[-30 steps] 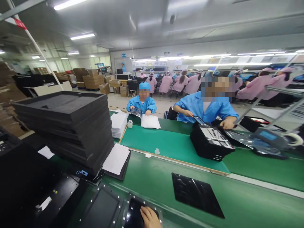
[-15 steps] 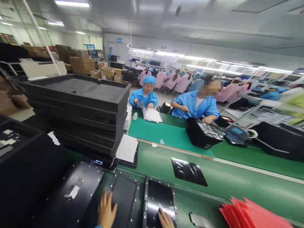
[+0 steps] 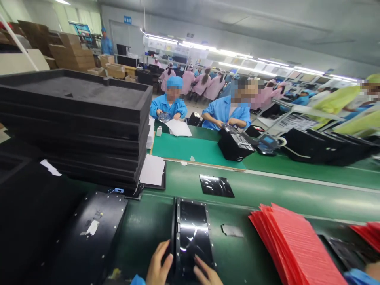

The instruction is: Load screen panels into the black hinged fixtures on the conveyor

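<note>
A black panel [image 3: 192, 233] is held between the left hand [image 3: 158, 264] and the right hand [image 3: 205, 274], its long axis pointing straight ahead.

Bright light was cast by overhead fluorescent tubes [image 3: 196, 46]; glare was seen on the black panel [image 3: 191, 226], and frame edges were warped.

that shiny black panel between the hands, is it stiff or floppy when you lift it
The black panel looks fairly stiff: its studded frame runs straight between the left hand and right hand. Its glossy face could be slippery, so the frame seems the safer grip. Raised on edge, it may tip if released.
</note>
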{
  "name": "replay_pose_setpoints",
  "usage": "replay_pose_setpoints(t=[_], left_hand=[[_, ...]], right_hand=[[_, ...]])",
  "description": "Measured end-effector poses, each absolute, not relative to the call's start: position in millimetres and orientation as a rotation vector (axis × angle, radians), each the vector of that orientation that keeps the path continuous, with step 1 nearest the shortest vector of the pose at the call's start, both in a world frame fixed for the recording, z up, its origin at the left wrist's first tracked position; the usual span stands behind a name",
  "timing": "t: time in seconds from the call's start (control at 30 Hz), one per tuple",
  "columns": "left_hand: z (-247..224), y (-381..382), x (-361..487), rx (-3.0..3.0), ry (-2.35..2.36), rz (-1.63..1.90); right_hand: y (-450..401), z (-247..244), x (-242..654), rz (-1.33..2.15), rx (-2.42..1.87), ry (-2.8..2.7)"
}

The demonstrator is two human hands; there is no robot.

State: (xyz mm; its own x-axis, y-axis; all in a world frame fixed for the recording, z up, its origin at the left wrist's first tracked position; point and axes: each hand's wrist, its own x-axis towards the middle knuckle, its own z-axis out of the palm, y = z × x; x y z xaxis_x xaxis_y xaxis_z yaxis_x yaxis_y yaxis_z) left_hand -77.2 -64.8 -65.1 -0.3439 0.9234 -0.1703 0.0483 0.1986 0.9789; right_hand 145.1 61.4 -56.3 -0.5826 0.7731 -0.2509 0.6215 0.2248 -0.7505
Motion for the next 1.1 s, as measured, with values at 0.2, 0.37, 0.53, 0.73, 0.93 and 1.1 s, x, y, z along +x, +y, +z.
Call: replay_pose_setpoints(t=[0.2,0.37,0.53,0.73,0.93,1.1], left_hand=[[-34.3,-45.2,-26.0,1.226,1.665,0.820],[-30.1,-41.4,-5.2,1.309,1.793,0.663],[-28.2,-41.2,16.3,1.233,1.995,0.585],[-32.8,-40.8,26.3,0.919,2.206,0.478],[-45.7,-40.6,22.5,0.705,2.184,0.526],[-60.6,-48.8,19.7,0.831,2.115,0.522]], right_hand=[[75.0,-22.9,86.9,1.299,-1.467,-1.948],[96.5,-42.3,124.5,1.322,-1.474,-1.716],[135.1,-49.9,149.6,1.568,-1.397,-1.595],[165.1,-56.4,178.0,1.518,-1.442,-1.611],[232.6,-50.8,137.5,1.324,-1.354,-1.843],[262.3,-41.2,95.9,1.194,-1.442,-2.119]])
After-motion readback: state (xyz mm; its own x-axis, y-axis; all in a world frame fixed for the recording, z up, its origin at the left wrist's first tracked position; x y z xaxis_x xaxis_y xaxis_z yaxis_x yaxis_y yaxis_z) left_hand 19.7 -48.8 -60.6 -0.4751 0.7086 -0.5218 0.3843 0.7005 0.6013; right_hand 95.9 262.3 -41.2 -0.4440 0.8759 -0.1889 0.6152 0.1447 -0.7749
